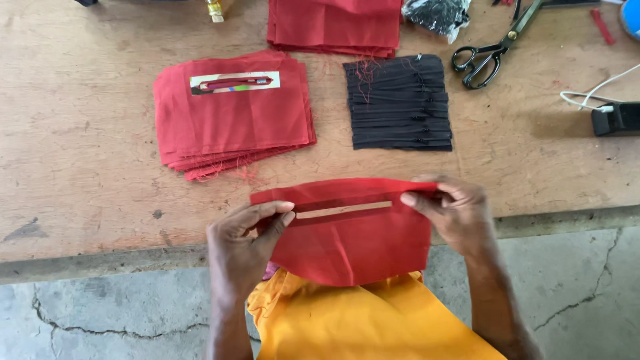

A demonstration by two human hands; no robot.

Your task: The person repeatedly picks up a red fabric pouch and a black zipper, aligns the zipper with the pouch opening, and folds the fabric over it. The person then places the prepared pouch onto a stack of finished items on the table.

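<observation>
A red fabric piece [347, 243] with a long narrow slit in it hangs over the near edge of the wooden table [87, 167]. My left hand [243, 243] pinches its left side beside the slit's end. My right hand [453, 210] pinches the right side at the slit's other end. Through the slit the table's pale wood shows. Below the fabric lies yellow-orange cloth [367, 320] on my lap.
A stack of red fabric pieces [233, 127] with a card and a red zipper on top lies at the left. A pile of black zippers [400, 103] sits at centre, another red stack [333, 27] behind. Black scissors [490, 50], a plastic bag [437, 13] and a black plug with white cable [617, 117] are at the right.
</observation>
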